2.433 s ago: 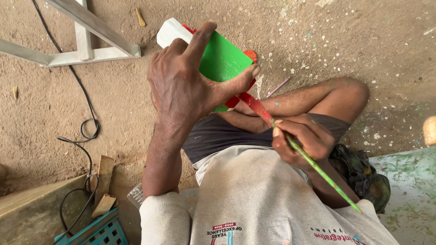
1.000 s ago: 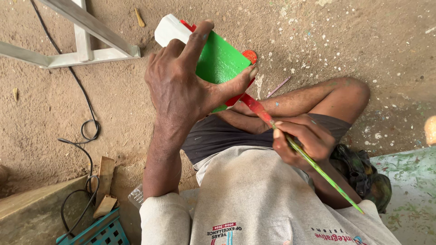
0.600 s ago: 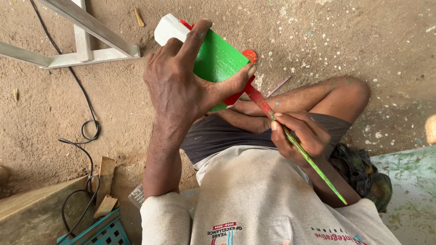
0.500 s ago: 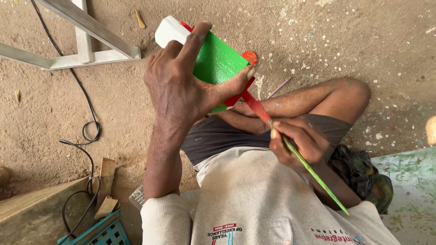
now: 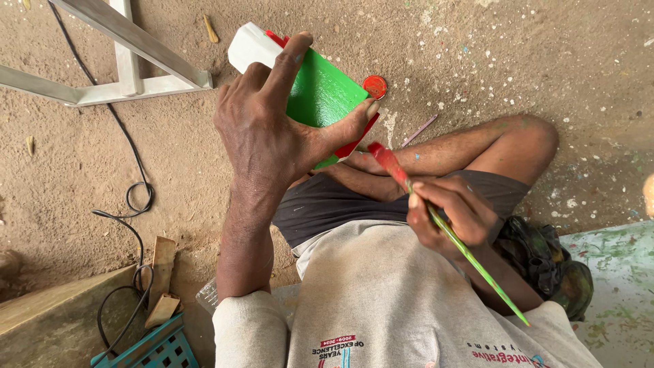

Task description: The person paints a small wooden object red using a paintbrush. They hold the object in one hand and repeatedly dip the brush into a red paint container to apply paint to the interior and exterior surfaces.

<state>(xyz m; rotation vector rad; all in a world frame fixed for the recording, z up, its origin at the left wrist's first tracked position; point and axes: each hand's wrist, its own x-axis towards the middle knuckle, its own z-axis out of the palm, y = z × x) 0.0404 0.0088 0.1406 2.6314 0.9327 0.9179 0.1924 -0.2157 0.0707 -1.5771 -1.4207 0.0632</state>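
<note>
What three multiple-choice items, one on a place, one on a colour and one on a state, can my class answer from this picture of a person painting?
1. Where is the round red lid?
A. on the sandy ground beside the painted piece
B. in the teal crate
C. on the person's knee

2. What colour is the broad face of the painted piece?
A. blue
B. green
C. yellow

3. How is the brush held?
A. lying loose on the ground
C. standing in a jar
B. gripped in the right hand, its red tip near the piece's edge

Answers:
1 A: the lid lies on the ground just past the piece's far corner.
2 B: the face under the left hand is bright green.
3 B: the fingers close round the green handle, bristles red with paint.
</note>
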